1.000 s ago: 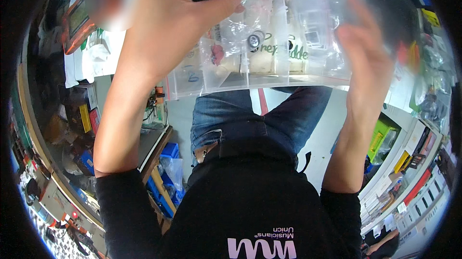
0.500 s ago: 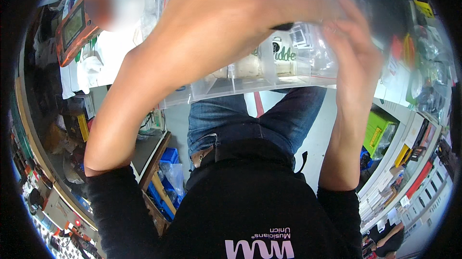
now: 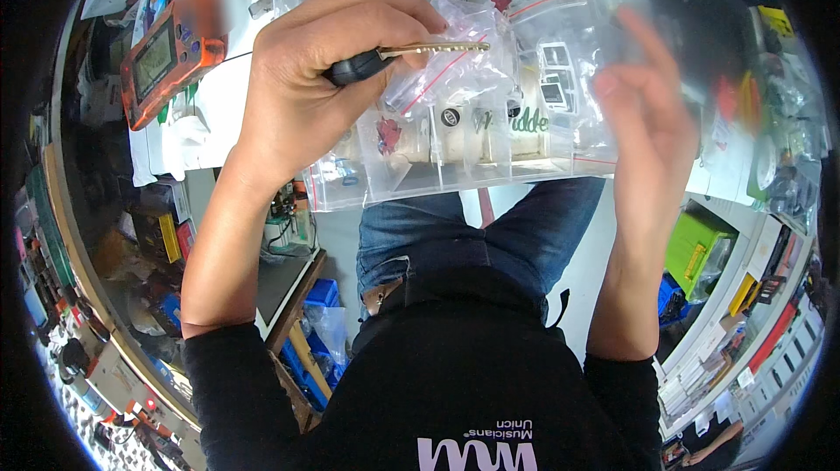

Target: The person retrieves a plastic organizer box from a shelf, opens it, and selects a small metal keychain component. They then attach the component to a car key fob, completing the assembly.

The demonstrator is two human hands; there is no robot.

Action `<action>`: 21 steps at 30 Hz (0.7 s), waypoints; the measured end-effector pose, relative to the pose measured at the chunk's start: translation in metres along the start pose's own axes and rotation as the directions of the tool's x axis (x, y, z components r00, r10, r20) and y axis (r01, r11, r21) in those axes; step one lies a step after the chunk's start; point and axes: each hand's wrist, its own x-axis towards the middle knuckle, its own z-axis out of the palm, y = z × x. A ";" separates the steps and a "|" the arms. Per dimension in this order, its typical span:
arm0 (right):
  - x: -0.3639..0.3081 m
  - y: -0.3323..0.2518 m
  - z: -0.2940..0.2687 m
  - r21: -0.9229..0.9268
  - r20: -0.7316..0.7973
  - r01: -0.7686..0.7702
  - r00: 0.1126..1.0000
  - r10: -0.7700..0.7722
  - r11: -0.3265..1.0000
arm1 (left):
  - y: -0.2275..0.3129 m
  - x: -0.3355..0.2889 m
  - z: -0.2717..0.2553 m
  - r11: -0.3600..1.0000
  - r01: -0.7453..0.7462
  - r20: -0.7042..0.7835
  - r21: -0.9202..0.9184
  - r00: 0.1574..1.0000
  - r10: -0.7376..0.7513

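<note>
Rightward, the key [image 3: 404,50] juts from the left grip [image 3: 302,64].

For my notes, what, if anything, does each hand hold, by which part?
The left grip has a key with a straight metal blade, held by its black plastic head; for the right grip, I cannot tell.

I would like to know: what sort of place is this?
Probably a small key or repair workshop. The left hand holds a black-headed key over a clear compartment box with small round parts, and an orange handheld device is to the left.
</note>
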 end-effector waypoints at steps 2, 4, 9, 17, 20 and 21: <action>-0.003 -0.005 0.002 -0.080 0.004 0.048 0.999 -0.048 0.996 | 0.000 -0.001 0.001 1.000 0.015 -0.017 0.015 1.000 -0.015; -0.003 -0.005 0.003 -0.049 -0.026 0.180 0.983 -0.182 0.982 | 0.002 0.000 -0.001 0.997 0.013 0.009 0.080 1.000 -0.014; -0.007 -0.019 -0.002 -0.283 0.166 0.245 0.965 -0.205 0.927 | 0.010 0.003 -0.001 0.989 -0.026 0.055 0.149 0.998 0.018; 0.009 -0.035 -0.018 -0.355 0.214 0.276 0.954 -0.209 0.893 | 0.040 -0.001 0.042 0.927 -0.176 0.170 0.332 0.977 0.125; 0.037 -0.022 -0.007 -0.397 0.213 0.358 0.932 -0.294 0.845 | 0.043 -0.002 0.045 0.935 -0.174 0.227 0.308 0.968 0.105; 0.046 -0.021 0.002 -0.409 0.226 0.378 0.924 -0.309 0.830 | 0.042 -0.002 0.044 0.939 -0.172 0.227 0.297 0.968 0.105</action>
